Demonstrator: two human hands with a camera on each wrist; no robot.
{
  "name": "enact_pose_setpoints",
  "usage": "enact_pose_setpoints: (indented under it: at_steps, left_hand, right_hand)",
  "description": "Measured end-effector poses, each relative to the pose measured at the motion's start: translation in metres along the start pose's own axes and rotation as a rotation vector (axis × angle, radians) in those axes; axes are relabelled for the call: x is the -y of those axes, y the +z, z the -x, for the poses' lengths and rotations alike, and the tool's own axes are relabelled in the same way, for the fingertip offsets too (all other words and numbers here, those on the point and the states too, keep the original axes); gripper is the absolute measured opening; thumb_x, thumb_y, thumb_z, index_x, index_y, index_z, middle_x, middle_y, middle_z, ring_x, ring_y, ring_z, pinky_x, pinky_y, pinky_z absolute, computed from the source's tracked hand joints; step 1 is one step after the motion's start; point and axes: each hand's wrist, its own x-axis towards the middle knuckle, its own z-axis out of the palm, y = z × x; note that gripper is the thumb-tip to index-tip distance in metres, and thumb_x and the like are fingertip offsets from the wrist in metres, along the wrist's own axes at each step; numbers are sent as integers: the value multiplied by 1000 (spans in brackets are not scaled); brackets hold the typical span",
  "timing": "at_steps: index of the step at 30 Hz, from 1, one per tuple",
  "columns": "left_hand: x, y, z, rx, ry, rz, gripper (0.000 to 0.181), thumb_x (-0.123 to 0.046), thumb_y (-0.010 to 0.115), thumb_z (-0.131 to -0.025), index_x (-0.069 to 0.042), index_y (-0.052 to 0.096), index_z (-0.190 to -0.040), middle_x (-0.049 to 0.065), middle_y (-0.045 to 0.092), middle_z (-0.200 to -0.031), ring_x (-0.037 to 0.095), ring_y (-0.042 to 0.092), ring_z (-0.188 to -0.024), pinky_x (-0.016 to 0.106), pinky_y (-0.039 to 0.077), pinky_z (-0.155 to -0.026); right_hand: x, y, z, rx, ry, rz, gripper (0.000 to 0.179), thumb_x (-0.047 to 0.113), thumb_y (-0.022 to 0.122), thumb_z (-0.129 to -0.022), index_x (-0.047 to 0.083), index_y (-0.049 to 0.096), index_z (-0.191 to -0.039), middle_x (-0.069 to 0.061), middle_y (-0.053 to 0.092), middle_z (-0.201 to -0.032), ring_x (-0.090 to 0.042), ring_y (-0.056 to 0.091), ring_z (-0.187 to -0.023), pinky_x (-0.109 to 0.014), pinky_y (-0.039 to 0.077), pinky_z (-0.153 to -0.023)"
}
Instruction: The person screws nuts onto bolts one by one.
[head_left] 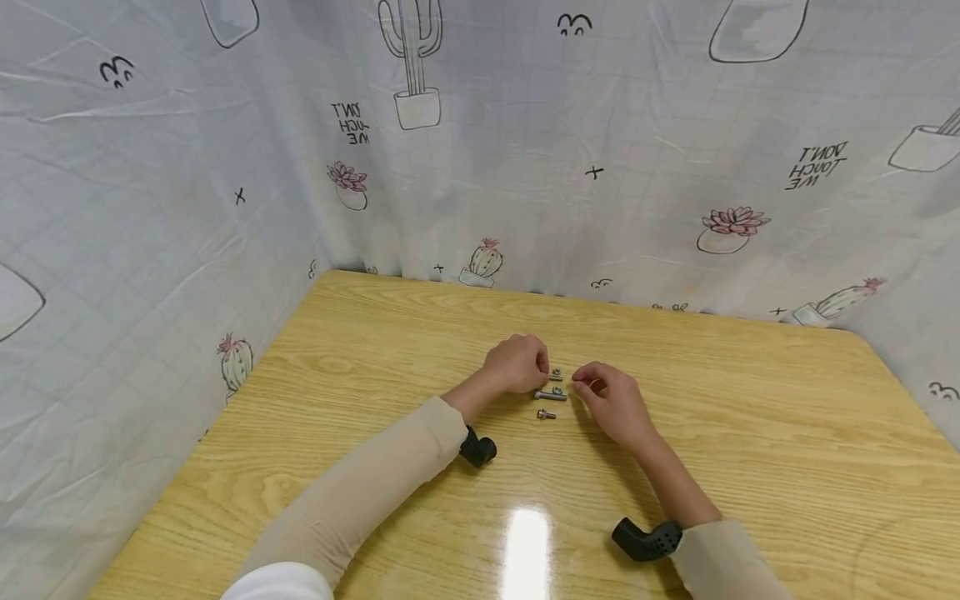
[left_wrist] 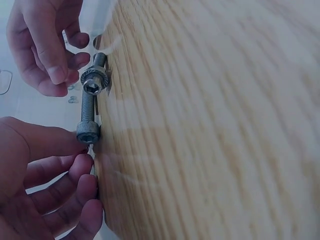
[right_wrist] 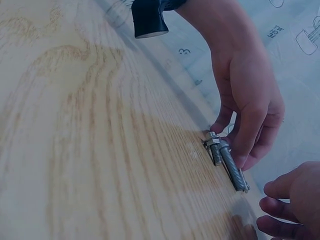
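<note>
Three metal bolts lie one behind another on the table. The nearest is a short bolt [head_left: 547,414] with a nut or flange by its head. Behind it lies a longer socket-head bolt [left_wrist: 88,117], with a nut [head_left: 557,390] just beyond. The far bolt [head_left: 556,379] is partly covered by my left hand [head_left: 516,364], whose thumb and finger appear to pinch its left end. Another nut [head_left: 557,372] sits behind that bolt. My right hand [head_left: 615,404] hovers to the right of the row, fingers loosely bent and holding nothing.
The wooden table [head_left: 360,350] runs back to a patterned curtain [head_left: 525,167], which hangs behind and at both sides. A black wrist mount [head_left: 647,540] is by the right sleeve; another black mount [head_left: 478,448] is under the left forearm.
</note>
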Motion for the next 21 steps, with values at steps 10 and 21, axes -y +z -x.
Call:
enact_pose_setpoints:
  at_steps: [10, 21]
  left_hand:
    - [8, -3, 7, -35, 16, 122, 4, -19, 68, -88, -16, 68, -86, -4, 64, -83, 12, 56, -69, 24, 44, -61]
    - [19, -2, 19, -117, 67, 269, 7, -13, 68, -90, -15, 67, -84, -1, 68, -83, 10, 60, -73, 24, 48, -68]
  right_hand:
    - [0, 0, -4, 2, 1, -8, 10, 8, 65, -92, 4, 69, -100, -9, 68, -88, -17, 62, -76, -28, 50, -67]
    - [0, 4, -12, 15, -3, 25, 10, 10, 67, -91, 4, 70, -98, -8, 67, -84, -15, 60, -72, -25, 48, -62]
